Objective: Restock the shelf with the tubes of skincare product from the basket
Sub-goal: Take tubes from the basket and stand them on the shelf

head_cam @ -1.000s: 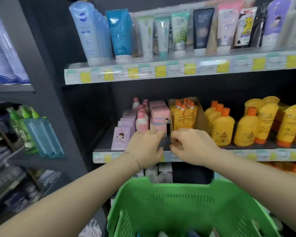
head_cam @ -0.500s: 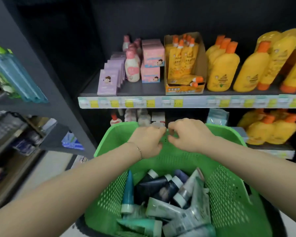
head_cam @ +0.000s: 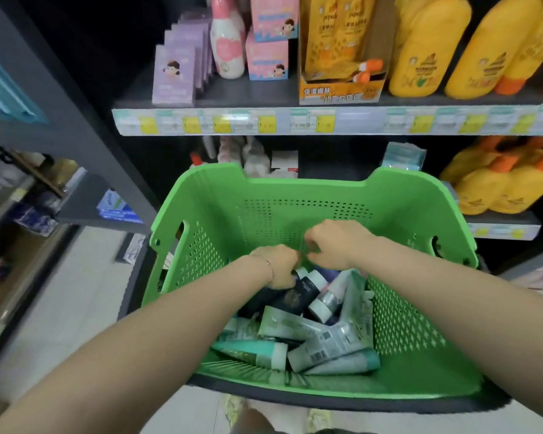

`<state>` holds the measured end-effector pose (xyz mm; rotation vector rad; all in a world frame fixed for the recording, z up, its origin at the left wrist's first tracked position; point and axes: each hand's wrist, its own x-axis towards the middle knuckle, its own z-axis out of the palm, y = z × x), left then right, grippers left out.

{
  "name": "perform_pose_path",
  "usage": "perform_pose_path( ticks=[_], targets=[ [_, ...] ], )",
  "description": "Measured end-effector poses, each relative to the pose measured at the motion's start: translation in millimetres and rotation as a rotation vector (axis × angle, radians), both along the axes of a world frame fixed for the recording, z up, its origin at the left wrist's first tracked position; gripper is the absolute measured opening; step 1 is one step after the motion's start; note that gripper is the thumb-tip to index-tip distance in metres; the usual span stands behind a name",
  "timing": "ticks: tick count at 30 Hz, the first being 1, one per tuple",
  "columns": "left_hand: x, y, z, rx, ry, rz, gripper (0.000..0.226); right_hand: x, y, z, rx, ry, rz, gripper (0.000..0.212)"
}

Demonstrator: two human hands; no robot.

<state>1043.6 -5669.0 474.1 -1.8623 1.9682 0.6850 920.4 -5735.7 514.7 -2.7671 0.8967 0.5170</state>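
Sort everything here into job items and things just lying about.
Job:
- basket
- tubes piled in it
- left hand and right hand, both inside the basket

Lying about, on the shelf:
- yellow bottles
- purple boxes
- pink boxes
- pink bottle

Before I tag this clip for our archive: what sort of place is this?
Most likely a shop's skincare aisle: price labels line the shelf, yellow bottles stand in rows, and a green basket holds tubes.
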Motion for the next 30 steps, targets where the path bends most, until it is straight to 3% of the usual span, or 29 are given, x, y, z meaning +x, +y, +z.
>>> perform_pose_path(
  ticks=[2, 7, 14, 20, 27, 30],
  targets=[
    [2, 6, -12, 0.109, -0.014, -0.022, 0.018, 0, 0, -8, 0.052, 0.078, 0.029, 0.023],
    [13, 19, -40, 0.275, -0.046, -0.003, 0.041, 4, 3, -20, 0.118, 0.215, 0.104, 0.027],
    [10, 31, -70, 0.441, -0.076, -0.09, 0.047, 7, 0, -18, 0.191, 0.246, 0.108, 0.034],
    [8, 29, -78, 0.416, -0.056, -0.074, 0.034, 10, -6, -14, 0.222, 0.22, 0.069, 0.047],
    [13, 17, -68, 0.366, 0.106, -0.007, 0.013, 9, -6, -14, 0.244, 0.248, 0.056, 0.04],
    [16, 10, -63, 0.335, 0.168, 0.005, 0.018, 8, -7, -15, 0.258, 0.259, 0.045, 0.044]
  ],
)
